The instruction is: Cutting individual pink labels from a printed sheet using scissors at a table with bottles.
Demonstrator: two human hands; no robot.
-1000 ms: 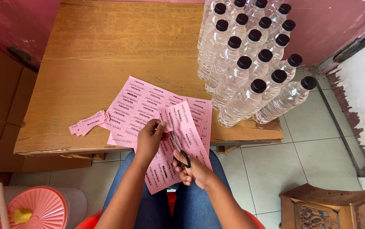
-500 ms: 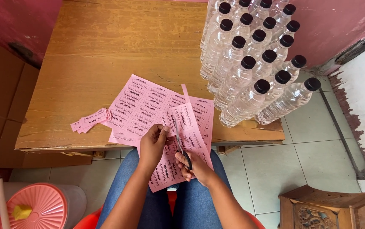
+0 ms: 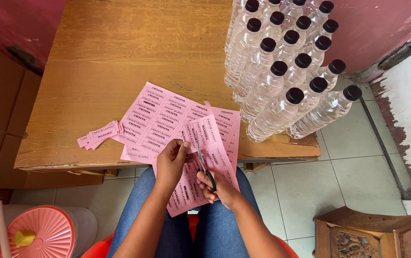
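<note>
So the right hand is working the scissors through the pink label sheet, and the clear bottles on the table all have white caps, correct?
Not quite: the head view shows the clear bottles with black caps, not white. The rest holds: the right hand works the scissors through the pink label sheet, and the bottles stand on the table.

— What is the sheet of labels (image 3: pixel 200 157) made of?
— Thin pink paper, matt, printed in black; the cut labels (image 3: pixel 101 134) are the same stock.
— And the scissors (image 3: pixel 202 162)?
— Pale metal blades with a slight shine, dark plastic handles.
— The table (image 3: pixel 119 57)?
— Yellowish wood, grain visible, worn and rough at the front edge.
— The bottles (image 3: pixel 282 71)?
— Clear glossy plastic, ribbed, with matt black plastic caps.
— Anything else?
— Smooth pale floor tiles (image 3: pixel 353 177), blue denim jeans (image 3: pixel 224 229), and a glossy pink plastic lid (image 3: pixel 40 234).
</note>
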